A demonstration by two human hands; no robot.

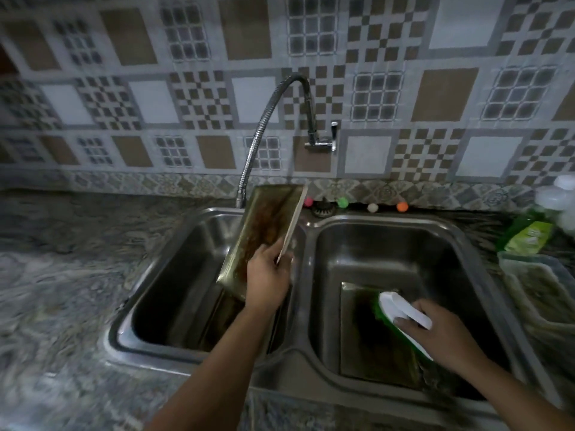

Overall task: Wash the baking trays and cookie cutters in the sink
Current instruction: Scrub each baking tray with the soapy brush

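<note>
My left hand grips the near edge of a dirty rectangular baking tray, held tilted up over the left sink basin, its brown-stained inside facing left. My right hand is closed on a white scrub brush with green bristles, low in the right basin. The brush rests on a second tray lying flat on that basin's floor. No cookie cutters are clearly visible.
A flexible metal faucet arches from the tiled wall, its spout near the held tray's top. A green dish-soap bottle and a clear plastic container stand on the right counter. Small coloured balls line the sink's back ledge.
</note>
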